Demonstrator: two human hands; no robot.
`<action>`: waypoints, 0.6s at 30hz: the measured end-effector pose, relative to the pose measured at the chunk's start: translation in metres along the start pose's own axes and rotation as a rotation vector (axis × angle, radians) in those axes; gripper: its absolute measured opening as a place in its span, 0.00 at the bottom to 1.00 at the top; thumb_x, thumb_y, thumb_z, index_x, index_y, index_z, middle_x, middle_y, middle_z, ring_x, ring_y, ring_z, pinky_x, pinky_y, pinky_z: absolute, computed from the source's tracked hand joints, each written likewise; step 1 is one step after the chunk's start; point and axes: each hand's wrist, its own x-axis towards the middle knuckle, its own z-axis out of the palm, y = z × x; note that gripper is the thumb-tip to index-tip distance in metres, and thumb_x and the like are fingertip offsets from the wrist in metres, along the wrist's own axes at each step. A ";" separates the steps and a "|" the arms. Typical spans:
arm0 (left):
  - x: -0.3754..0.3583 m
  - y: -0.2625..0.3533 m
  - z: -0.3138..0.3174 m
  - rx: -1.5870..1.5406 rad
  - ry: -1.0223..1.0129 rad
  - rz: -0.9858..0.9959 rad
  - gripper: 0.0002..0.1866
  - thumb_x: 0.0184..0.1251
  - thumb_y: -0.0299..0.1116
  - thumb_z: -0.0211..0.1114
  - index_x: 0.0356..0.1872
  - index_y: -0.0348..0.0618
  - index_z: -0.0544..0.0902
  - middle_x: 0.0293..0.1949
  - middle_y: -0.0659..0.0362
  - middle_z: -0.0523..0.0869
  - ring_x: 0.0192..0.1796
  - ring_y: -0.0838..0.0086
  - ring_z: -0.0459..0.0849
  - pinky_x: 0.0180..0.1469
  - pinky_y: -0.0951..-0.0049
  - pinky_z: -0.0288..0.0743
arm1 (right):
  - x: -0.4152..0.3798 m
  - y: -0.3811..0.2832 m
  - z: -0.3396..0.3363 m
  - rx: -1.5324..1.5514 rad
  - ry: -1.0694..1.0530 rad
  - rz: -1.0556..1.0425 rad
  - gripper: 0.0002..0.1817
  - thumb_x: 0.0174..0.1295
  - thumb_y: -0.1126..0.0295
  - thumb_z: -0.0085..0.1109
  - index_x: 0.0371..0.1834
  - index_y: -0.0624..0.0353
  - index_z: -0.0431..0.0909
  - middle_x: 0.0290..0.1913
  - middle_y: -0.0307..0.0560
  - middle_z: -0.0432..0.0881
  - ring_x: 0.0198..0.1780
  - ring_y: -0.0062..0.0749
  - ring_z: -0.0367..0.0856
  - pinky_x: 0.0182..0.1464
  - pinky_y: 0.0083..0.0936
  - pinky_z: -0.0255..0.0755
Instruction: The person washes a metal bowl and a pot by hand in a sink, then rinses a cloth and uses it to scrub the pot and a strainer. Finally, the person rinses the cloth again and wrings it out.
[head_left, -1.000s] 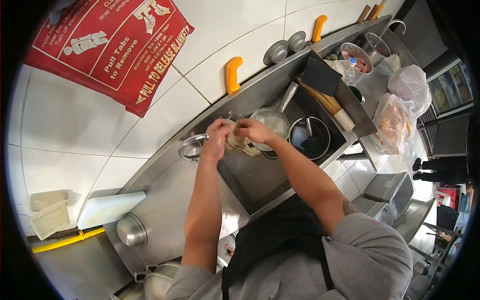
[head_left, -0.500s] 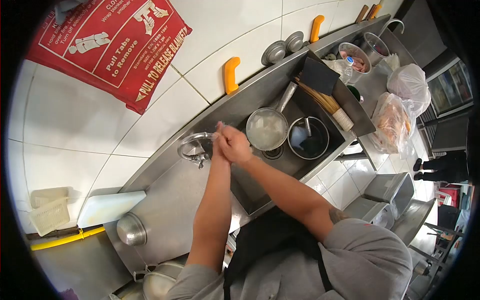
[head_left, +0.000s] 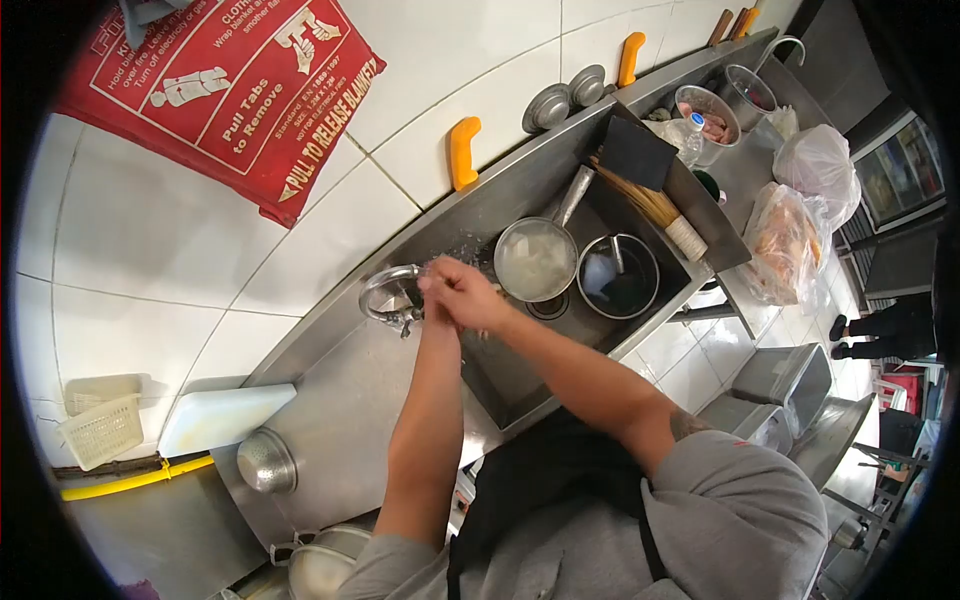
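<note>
Under the curved metal tap (head_left: 385, 295), both hands are pressed together at the near side of the steel sink (head_left: 510, 385). My right hand (head_left: 468, 296) is closed around my left hand (head_left: 432, 287), whose fingers are mostly hidden and blurred. Water splashes just beyond them. Beside the hands in the sink is a pan (head_left: 536, 260) of cloudy liquid with pale pieces. A dark-looking pot (head_left: 617, 277) with liquid and a utensil stands to its right.
A stick brush (head_left: 650, 205) and a black board (head_left: 638, 152) lie at the sink's far end. A white board (head_left: 225, 415) and metal bowl (head_left: 266, 460) are at the left. Bagged food (head_left: 785, 245) sits at the right. A person (head_left: 890, 330) stands farther off.
Both hands have shifted slightly down and left, with the right hand now further over the left. Water splashes show more clearly beyond them.
</note>
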 end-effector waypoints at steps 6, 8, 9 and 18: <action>0.010 0.018 0.081 0.370 0.635 -0.256 0.10 0.69 0.37 0.58 0.42 0.42 0.79 0.41 0.58 0.83 0.44 0.68 0.83 0.51 0.66 0.78 | 0.012 0.051 -0.041 -0.590 0.181 -0.014 0.10 0.55 0.67 0.56 0.30 0.64 0.74 0.36 0.57 0.79 0.40 0.52 0.77 0.44 0.40 0.70; 0.006 0.030 0.092 0.490 0.481 -0.175 0.10 0.64 0.30 0.61 0.45 0.39 0.78 0.42 0.57 0.83 0.43 0.68 0.83 0.51 0.66 0.77 | 0.015 0.047 -0.059 -0.276 -0.070 0.192 0.11 0.54 0.66 0.55 0.29 0.65 0.75 0.36 0.59 0.79 0.39 0.52 0.78 0.43 0.41 0.71; 0.003 0.030 0.099 0.599 0.452 -0.126 0.10 0.64 0.29 0.61 0.44 0.39 0.78 0.40 0.58 0.82 0.43 0.69 0.82 0.50 0.67 0.76 | 0.017 0.040 -0.067 -0.117 -0.194 0.297 0.11 0.54 0.66 0.55 0.29 0.65 0.75 0.36 0.59 0.80 0.38 0.52 0.78 0.43 0.41 0.71; -0.016 0.021 0.043 0.656 0.543 0.039 0.11 0.69 0.34 0.59 0.46 0.38 0.78 0.38 0.58 0.83 0.43 0.69 0.82 0.49 0.66 0.76 | 0.037 -0.005 -0.086 -0.753 -0.349 0.220 0.16 0.60 0.59 0.56 0.34 0.64 0.78 0.32 0.56 0.82 0.35 0.50 0.79 0.44 0.33 0.73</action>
